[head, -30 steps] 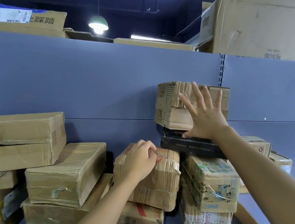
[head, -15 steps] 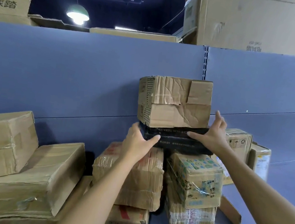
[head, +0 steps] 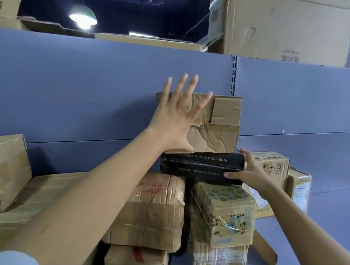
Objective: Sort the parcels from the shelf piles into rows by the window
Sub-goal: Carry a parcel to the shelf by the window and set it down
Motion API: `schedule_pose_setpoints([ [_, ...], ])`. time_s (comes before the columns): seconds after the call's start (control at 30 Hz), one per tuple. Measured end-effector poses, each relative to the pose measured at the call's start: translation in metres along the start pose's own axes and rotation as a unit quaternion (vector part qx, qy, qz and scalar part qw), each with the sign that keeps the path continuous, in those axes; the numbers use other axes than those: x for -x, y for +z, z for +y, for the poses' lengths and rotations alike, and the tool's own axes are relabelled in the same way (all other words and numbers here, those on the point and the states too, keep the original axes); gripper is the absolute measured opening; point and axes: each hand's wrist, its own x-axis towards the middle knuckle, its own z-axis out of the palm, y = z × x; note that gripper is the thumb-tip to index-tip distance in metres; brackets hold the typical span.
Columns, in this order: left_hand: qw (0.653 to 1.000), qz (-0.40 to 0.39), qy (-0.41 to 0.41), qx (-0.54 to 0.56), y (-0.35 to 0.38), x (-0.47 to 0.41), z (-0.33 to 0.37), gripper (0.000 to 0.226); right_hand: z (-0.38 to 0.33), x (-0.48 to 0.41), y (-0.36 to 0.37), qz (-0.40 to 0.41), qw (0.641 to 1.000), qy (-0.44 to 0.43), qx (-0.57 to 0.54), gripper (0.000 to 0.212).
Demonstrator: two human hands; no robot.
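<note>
Against top carton point(head: 221, 127) now — L hand point(head: 176, 121), off blk box point(head: 201, 165)

Head-worn camera looks forward at the parcel pile point(head: 221, 215), close up.

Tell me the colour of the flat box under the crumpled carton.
The flat box is black with pale lettering, clearest in the head view.

backdrop: blue-grey shelf panels point(head: 86, 90) | ceiling: dark | light: lit green pendant lamp point(head: 83, 16)
</note>
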Motion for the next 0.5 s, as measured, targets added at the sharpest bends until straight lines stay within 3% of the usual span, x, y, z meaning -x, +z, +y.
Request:
schedule_pose_setpoints([
  [0.1,0.996,-0.054,0.019,-0.067,-0.008,-0.020,0.013,0.144,0.003,0.001,0.004,0.010,0.999,-0.024,0.032,0.096],
  [0.23,0.986,-0.117,0.037,-0.113,0.003,-0.020,0.026,0.145,0.007,0.002,0.002,0.007,0.999,-0.043,-0.001,0.075],
  [0.5,0.987,-0.077,0.049,-0.132,0.021,0.002,0.018,0.137,0.014,-0.009,-0.005,-0.053,0.995,-0.044,-0.075,0.066],
])
